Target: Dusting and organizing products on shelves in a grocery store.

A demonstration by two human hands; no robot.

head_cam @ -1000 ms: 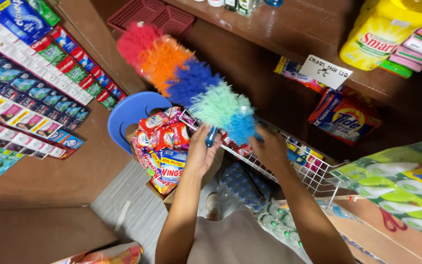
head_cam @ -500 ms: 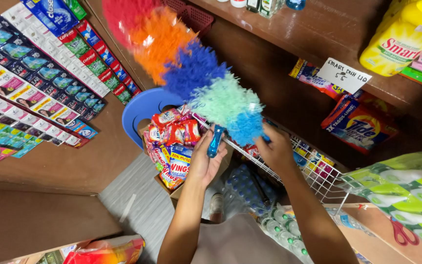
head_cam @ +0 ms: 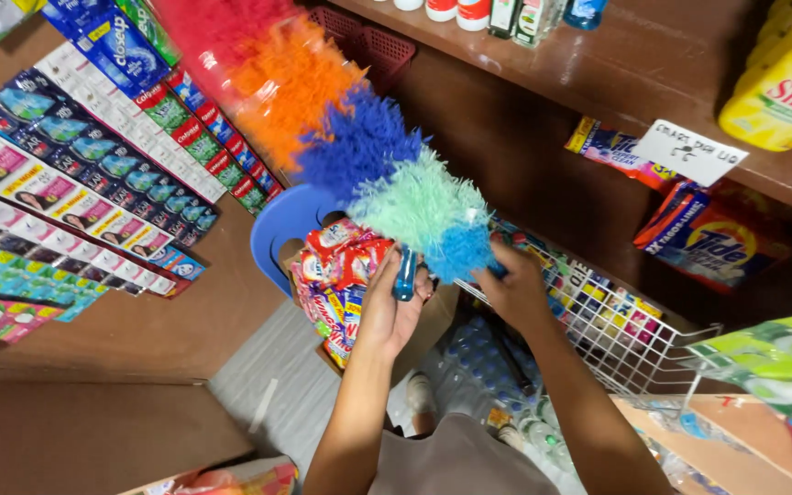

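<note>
Cramped shop shelves behind, left hand (head_cam: 394,307) fingers clenched around rainbow duster (head_cam: 359,156) handle, right hand (head_cam: 515,289) fingers touching its blue fluff.

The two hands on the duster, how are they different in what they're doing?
The left hand wraps around the blue handle of the rainbow duster, palm showing toward the camera, while the right hand touches the blue fluffy end, back of the hand showing. The left hand sits in front of the snack packets; the right hand sits over the white wire basket. Both are bare and touch the same duster.

Both hands (head_cam: 396,307) (head_cam: 515,289) raised, fingers curled
</note>
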